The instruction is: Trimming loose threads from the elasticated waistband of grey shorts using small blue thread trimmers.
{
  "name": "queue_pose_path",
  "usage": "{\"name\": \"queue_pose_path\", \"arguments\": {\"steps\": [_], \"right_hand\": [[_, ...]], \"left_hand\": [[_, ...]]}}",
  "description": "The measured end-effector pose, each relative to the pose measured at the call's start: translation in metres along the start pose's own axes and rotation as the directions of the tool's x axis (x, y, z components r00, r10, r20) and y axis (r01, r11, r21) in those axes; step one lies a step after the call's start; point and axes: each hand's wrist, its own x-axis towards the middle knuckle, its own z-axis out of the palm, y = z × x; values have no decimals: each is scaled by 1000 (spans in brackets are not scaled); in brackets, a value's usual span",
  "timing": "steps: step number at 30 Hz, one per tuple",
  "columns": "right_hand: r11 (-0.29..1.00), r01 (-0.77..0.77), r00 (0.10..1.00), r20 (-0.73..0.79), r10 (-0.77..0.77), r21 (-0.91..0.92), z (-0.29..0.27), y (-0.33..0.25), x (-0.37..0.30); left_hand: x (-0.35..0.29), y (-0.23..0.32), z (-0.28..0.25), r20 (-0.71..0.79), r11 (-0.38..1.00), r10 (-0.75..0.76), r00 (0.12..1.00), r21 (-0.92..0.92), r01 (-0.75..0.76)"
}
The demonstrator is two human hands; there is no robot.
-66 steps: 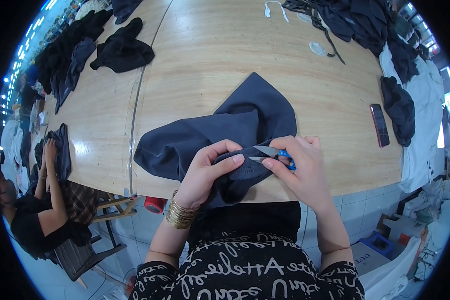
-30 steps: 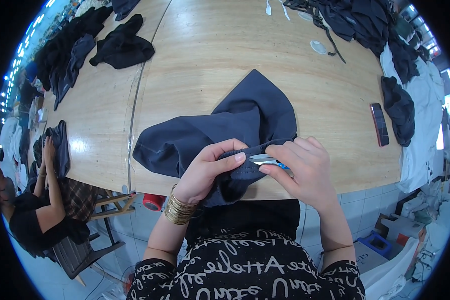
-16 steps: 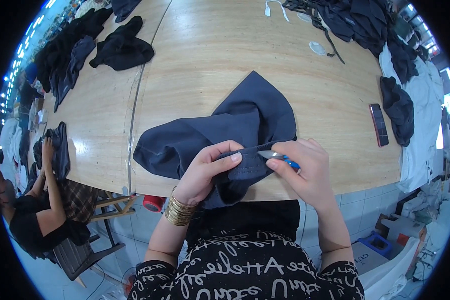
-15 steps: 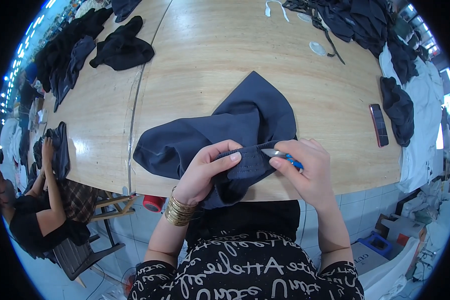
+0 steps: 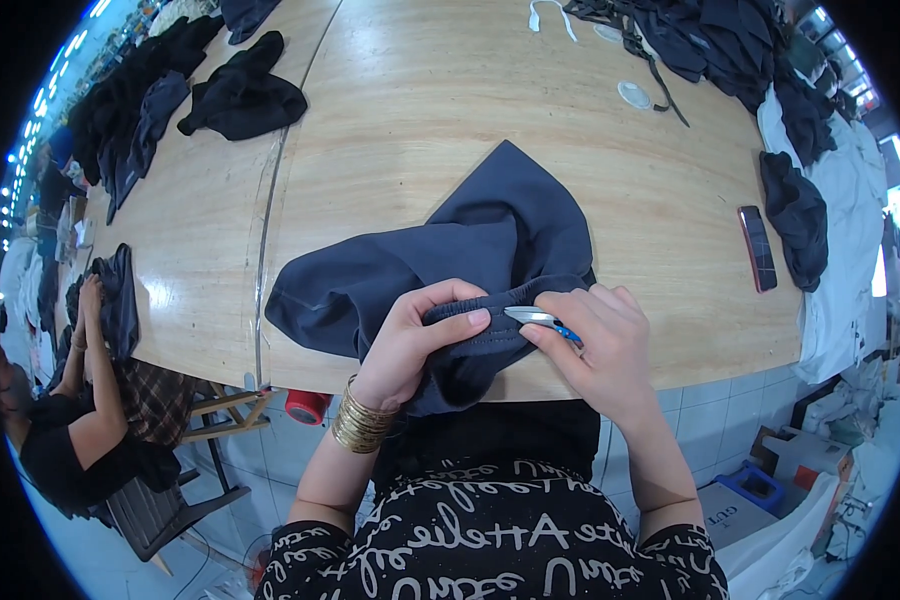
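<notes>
Dark blue-grey shorts (image 5: pixel 440 255) lie on the table with their legs spread away from me. Their gathered elastic waistband (image 5: pixel 495 340) is lifted at the near edge. My left hand (image 5: pixel 402 335) is closed on the waistband, thumb on top and fingers behind the cloth. Thread snips (image 5: pixel 532 316) with silver blades and blue handles are gripped in my right hand (image 5: pixel 602 342). Their tip points left and lies against the waistband's stitching, close to my left thumb. The fabric hides part of my left fingers.
A phone (image 5: pixel 757 248) lies at the right beside a dark folded garment (image 5: pixel 794 220). Black and dark garments (image 5: pixel 245 95) lie far left, with more piled far right (image 5: pixel 705 40). A co-worker (image 5: pixel 80 410) sits at the left, handling dark cloth.
My right hand has moved slightly left along the waistband with the snips, whose blades now show more fully. My left hand still holds the cloth.
</notes>
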Motion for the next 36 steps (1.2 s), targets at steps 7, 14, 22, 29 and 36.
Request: {"name": "queue_pose_path", "arguments": {"steps": [7, 14, 22, 29, 36], "right_hand": [[998, 21, 999, 45, -18, -52, -6, -1, 3], [1000, 4, 1000, 28, -3, -18, -5, -3, 3], [999, 34, 999, 7, -34, 10, -1, -4, 3], [855, -297, 950, 43, 309, 426, -2, -3, 6], [631, -541, 841, 333, 427, 557, -14, -11, 6]], "left_hand": [[0, 2, 2, 30, 988, 99, 995, 113, -102], [0, 1, 1, 49, 998, 53, 997, 42, -55], [-1, -1, 1, 45, 999, 42, 998, 4, -42], [-2, 3, 2, -2, 1000, -11, 1000, -24, 11], [-3, 3, 0, 4, 998, 6, 1000, -60, -6]]}}
